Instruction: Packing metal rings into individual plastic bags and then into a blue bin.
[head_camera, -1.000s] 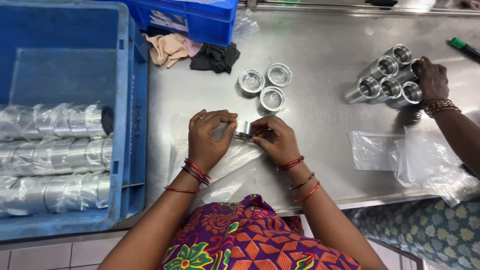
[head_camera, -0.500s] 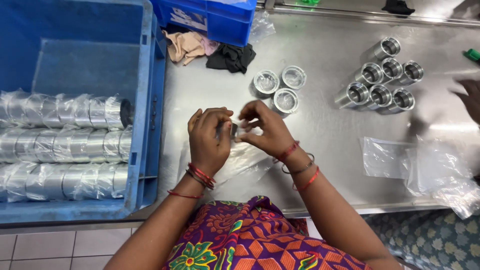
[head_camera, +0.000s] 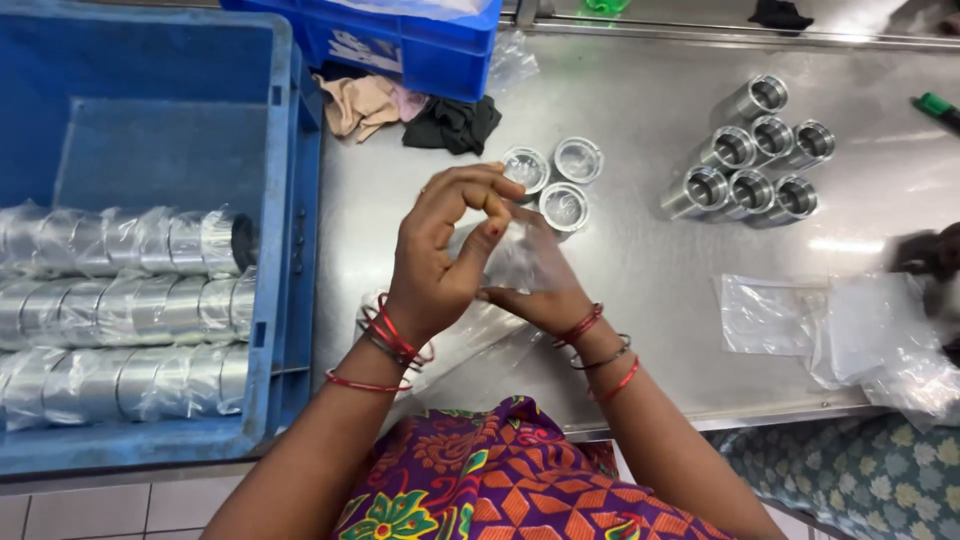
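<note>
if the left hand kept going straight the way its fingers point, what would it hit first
Probably the small clear plastic bag held against the right hand, since the left hand curls its fingers toward it. Beyond that stand three shallow round metal cups; depth is unclear.

Large blue crate (head_camera: 290, 200) at left, rows of plastic-wrapped metal cylinders (head_camera: 120, 310) inside. Second blue crate (head_camera: 400, 45) at rear; beige and black cloths (head_camera: 415, 115) beside it. Six bare metal cylinders (head_camera: 755, 160) clustered on steel table (head_camera: 650, 80). Green marker (head_camera: 938, 106) far right.
</note>
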